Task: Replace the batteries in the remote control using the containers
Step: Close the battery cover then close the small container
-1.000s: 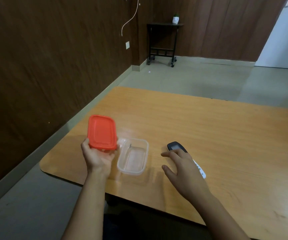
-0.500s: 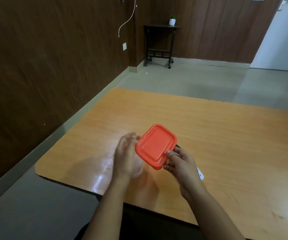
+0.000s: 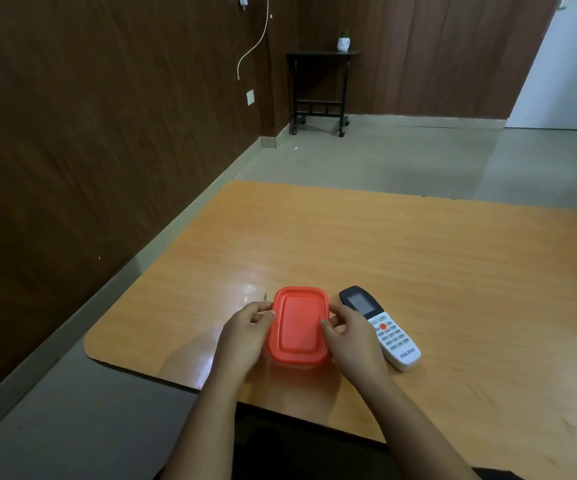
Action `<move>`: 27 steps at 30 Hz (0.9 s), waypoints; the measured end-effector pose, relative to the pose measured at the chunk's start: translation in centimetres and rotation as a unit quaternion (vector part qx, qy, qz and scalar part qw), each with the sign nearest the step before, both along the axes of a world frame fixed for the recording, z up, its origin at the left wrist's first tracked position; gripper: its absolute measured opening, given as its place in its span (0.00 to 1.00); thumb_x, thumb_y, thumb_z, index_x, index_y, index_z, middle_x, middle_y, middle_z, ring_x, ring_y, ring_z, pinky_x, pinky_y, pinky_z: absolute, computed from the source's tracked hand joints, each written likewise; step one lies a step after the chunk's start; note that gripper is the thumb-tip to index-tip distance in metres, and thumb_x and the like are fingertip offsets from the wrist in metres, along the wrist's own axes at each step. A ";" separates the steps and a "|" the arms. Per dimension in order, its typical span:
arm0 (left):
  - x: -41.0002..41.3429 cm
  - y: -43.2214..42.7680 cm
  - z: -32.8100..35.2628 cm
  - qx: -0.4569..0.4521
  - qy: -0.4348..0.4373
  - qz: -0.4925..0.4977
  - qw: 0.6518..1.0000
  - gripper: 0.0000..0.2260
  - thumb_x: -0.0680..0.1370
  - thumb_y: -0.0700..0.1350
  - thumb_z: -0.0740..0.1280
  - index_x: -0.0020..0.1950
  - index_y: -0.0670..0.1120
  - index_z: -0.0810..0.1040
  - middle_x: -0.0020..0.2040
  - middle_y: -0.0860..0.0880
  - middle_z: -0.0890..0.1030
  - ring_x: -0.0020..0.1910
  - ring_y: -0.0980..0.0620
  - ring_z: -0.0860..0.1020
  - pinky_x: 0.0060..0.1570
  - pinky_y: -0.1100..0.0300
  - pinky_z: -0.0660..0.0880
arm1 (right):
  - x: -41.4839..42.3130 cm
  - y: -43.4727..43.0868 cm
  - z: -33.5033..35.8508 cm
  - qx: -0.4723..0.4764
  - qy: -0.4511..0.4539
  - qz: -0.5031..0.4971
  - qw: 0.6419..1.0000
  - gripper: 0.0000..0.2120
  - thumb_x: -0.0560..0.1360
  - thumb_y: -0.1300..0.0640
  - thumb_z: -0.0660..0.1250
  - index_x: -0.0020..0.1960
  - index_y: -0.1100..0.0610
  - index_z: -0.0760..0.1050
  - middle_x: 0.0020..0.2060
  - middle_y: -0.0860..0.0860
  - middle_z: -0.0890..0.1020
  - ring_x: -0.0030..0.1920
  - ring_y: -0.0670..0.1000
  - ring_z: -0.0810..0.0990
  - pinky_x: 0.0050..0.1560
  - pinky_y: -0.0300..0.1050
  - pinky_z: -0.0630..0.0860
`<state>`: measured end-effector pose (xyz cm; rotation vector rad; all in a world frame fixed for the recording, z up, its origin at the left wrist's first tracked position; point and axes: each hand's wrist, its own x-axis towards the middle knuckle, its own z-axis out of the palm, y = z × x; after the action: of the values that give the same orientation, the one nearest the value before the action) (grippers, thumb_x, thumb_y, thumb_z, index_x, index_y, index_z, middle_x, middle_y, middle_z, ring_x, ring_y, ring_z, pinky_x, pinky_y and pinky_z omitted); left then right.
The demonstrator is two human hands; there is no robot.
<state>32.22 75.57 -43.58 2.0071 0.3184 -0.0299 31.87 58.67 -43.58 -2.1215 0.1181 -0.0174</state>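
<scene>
Remote lies face up at lower centre-right of frame, just right of the closed container.
Container is red-topped and sits on the table near its front edge. Left hand grips its left side and right hand its right side, fingers curled round the edges, thumbs on the top rim. Right hand is just beside the remote; can't tell if they touch. Remote's dark display end points away, white keypad end toward the person. Black stand with white pot at upper centre.
</scene>
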 end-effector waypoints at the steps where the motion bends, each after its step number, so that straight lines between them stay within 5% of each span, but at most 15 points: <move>1: 0.0 -0.1 -0.1 0.005 -0.002 -0.001 1.000 0.10 0.78 0.49 0.62 0.57 0.52 0.79 0.46 0.50 0.82 0.45 0.50 0.82 0.50 0.49 0.78 | 0.0 -0.1 0.0 -0.009 0.002 0.003 1.000 0.14 0.76 0.55 0.62 0.61 0.52 0.75 0.44 0.51 0.79 0.42 0.51 0.80 0.44 0.49 0.77; 7: -0.1 -1.6 -0.1 0.141 -0.060 -0.011 0.988 0.10 0.79 0.50 0.62 0.51 0.46 0.78 0.47 0.50 0.80 0.45 0.52 0.78 0.37 0.62 0.68 | -1.2 0.8 -0.3 -0.120 -0.003 0.022 0.992 0.20 0.78 0.53 0.56 0.70 0.52 0.63 0.55 0.53 0.72 0.50 0.55 0.78 0.49 0.49 0.75; 11: 0.0 -2.6 -0.1 0.203 -0.047 0.005 0.978 0.13 0.80 0.52 0.58 0.56 0.45 0.73 0.57 0.48 0.78 0.48 0.50 0.75 0.42 0.59 0.66 | -1.1 1.4 -0.7 -0.107 0.011 0.013 0.994 0.21 0.78 0.58 0.55 0.71 0.58 0.62 0.62 0.57 0.70 0.55 0.56 0.76 0.53 0.49 0.73; 16: 0.6 -2.4 -0.4 0.137 -0.010 -0.030 0.990 0.11 0.81 0.48 0.57 0.60 0.45 0.70 0.68 0.47 0.70 0.57 0.50 0.74 0.48 0.59 0.66 | -0.9 0.8 0.1 0.040 0.080 0.016 0.996 0.23 0.74 0.62 0.57 0.69 0.53 0.66 0.56 0.55 0.70 0.54 0.52 0.72 0.58 0.49 0.72; 22: 0.9 -2.5 -0.1 0.061 -0.035 0.016 0.997 0.07 0.80 0.52 0.58 0.50 0.49 0.70 0.53 0.48 0.76 0.49 0.48 0.75 0.44 0.56 0.68 | -1.3 0.8 0.4 0.115 0.070 0.005 0.991 0.19 0.72 0.61 0.59 0.61 0.46 0.70 0.54 0.54 0.73 0.52 0.52 0.75 0.56 0.51 0.75; 25: 0.9 -2.9 0.7 -0.037 -0.040 0.060 0.997 0.15 0.79 0.61 0.52 0.50 0.51 0.68 0.47 0.48 0.77 0.46 0.47 0.77 0.46 0.52 0.73 | -1.4 1.0 1.0 0.183 0.041 0.003 0.982 0.19 0.66 0.54 0.59 0.54 0.38 0.70 0.50 0.52 0.76 0.47 0.52 0.78 0.45 0.49 0.77; 27: 0.9 -3.0 0.9 -0.082 0.001 0.077 0.994 0.22 0.78 0.65 0.48 0.52 0.50 0.71 0.44 0.49 0.77 0.43 0.50 0.77 0.46 0.52 0.74 | -1.4 1.0 1.2 0.203 0.021 0.012 0.979 0.17 0.65 0.51 0.59 0.52 0.35 0.71 0.50 0.50 0.76 0.47 0.51 0.79 0.47 0.52 0.79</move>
<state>33.13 72.55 -42.70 1.8144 0.4569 0.0368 30.47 59.64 -42.35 -1.7144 0.1112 0.0621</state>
